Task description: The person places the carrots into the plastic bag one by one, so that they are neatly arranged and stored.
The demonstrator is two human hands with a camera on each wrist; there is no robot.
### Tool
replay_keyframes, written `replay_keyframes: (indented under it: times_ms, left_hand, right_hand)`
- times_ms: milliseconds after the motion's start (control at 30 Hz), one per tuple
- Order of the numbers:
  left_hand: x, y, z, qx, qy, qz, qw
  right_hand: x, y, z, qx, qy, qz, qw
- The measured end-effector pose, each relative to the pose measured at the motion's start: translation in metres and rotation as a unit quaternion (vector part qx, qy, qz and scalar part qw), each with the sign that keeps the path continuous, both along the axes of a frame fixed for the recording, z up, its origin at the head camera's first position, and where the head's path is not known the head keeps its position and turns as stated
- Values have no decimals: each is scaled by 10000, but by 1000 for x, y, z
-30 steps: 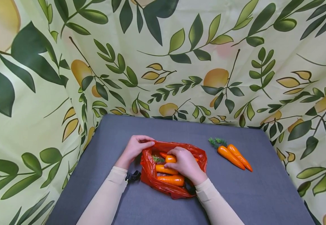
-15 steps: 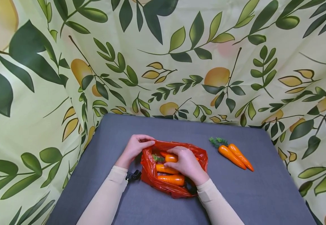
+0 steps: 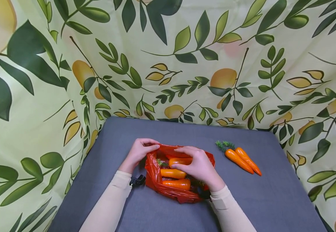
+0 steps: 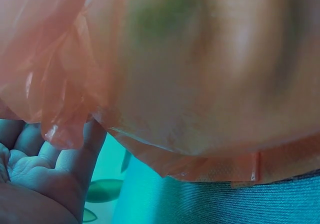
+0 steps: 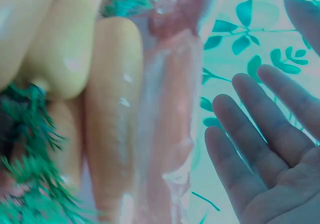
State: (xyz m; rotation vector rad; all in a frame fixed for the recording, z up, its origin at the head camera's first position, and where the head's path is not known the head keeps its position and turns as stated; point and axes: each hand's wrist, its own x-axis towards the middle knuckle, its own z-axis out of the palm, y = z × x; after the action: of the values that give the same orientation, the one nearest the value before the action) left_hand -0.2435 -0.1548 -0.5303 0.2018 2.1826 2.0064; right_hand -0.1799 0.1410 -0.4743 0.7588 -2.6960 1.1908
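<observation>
A red plastic bag [image 3: 156,183] lies with its mouth spread toward me, and several orange carrots [image 3: 173,174] show inside. My left hand [image 3: 140,150] pinches the bag's back left rim between thumb and fingers. In the left wrist view the bag's thin film [image 4: 150,114] fills most of the picture, beside the left fingers [image 4: 75,159]. Over the bag's right side is my right hand [image 3: 199,162], its fingers spread with nothing between them. The right wrist view shows those fingers [image 5: 240,139] extended, apart from the smooth carrots [image 5: 112,119] and green leafy tops [image 5: 35,159].
Two more carrots [image 3: 238,161] with a green top [image 3: 225,145] lie on the grey table [image 3: 272,199] to the right of the bag. A leaf-and-fruit patterned cloth [image 3: 185,74] hangs behind and along the sides of the table.
My right hand has let go of a carrot in the bag and moved slightly right, its fingers opening. That carrot now lies flat with the others. The left hand has stayed at the rim.
</observation>
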Motion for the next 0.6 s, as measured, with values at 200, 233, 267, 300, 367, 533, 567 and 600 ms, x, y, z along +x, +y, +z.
replay_keyframes:
  times_ms: [200,233,267,300,367,533,567,600]
  left_hand:
    - [0,0,1,15,41,1,10000]
    - [0,0,1,17,45,10,10000]
    - [0,0,1,13,48,25,10000]
    - [1,0,1,9,48,37,10000]
    - [1,0,1,-6,48,57,10000]
    - [1,1,0,-27,49,58,10000]
    - [1,1,0,-35,49,56,10000]
    - [1,1,0,-47,45,56,10000]
  right_hand:
    - [0,15,8,-422,-6,50,9991]
    - [0,18,9,-455,-5,27,9990]
    - [0,20,9,-430,38,-27,9991]
    - [0,23,10,-405,80,-100,9991]
    - [0,30,12,-331,140,-285,9989]
    - [0,46,14,-291,212,-667,9971]
    - [0,49,14,-310,228,-713,9967]
    - [0,53,14,-321,240,-768,9962]
